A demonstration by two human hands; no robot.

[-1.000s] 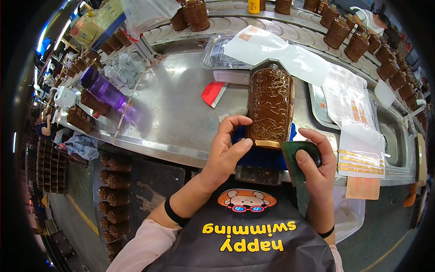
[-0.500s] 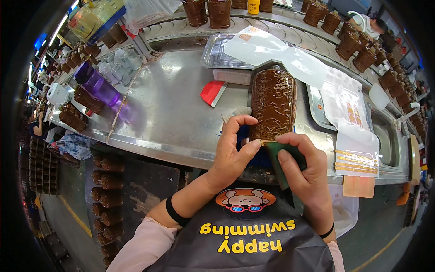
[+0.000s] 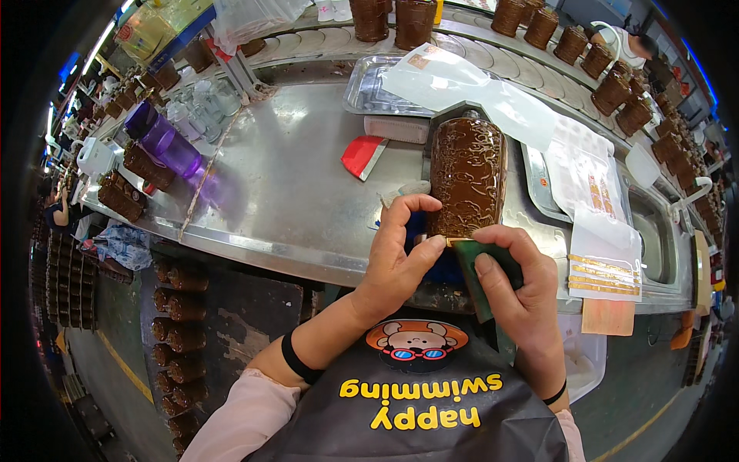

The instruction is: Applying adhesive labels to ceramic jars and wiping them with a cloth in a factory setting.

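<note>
A dark brown glazed bottle point(image 3: 467, 179) with raised patterns lies on its side in a grey angular holder point(image 3: 437, 123), with its near end toward me. My left hand point(image 3: 394, 258) grips that near end, index finger on the side and thumb at the lower edge. In my right hand point(image 3: 517, 281) is a flat green scraper-like piece point(image 3: 479, 283), pinched between thumb and fingers. Its upper edge meets a thin gold strip point(image 3: 456, 242) at the bottle's near edge, close to my left thumb. Some fingers of both hands are hidden.
A red scraper point(image 3: 363, 157) and a metal tray point(image 3: 373, 86) under white sheets lie beyond. Gold strips on a backing sheet point(image 3: 606, 262) sit right, before a sink point(image 3: 658, 239). A purple bottle point(image 3: 171, 146) stands left. Brown bottles point(image 3: 414, 25) line the conveyor; a person point(image 3: 627, 46) is far right.
The brown bottles on the conveyor have shifted to the right. Both my hands, the held bottle and the green piece stay almost in place.
</note>
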